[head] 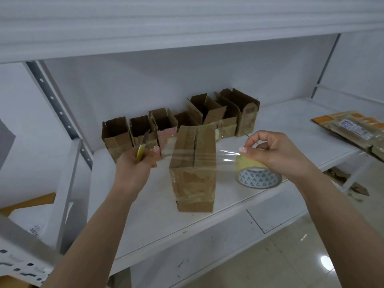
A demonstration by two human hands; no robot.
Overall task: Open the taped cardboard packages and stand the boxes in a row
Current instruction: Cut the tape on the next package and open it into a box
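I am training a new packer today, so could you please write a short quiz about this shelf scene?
1. True or false: the closed brown cardboard box at the front lies flat on the white metal shelf.
2. The left hand holds: A) a yellow-handled knife; B) scissors; C) a pen.
3. Fill in: the right hand holds the roll of clear packing ____.

Key: 1 false, it stands upright; 2 A; 3 tape.

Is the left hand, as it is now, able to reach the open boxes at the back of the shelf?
Probably yes. The left hand is near the open boxes, with nothing between them. But it grips a knife and pinches the tape strip, so it is not free.
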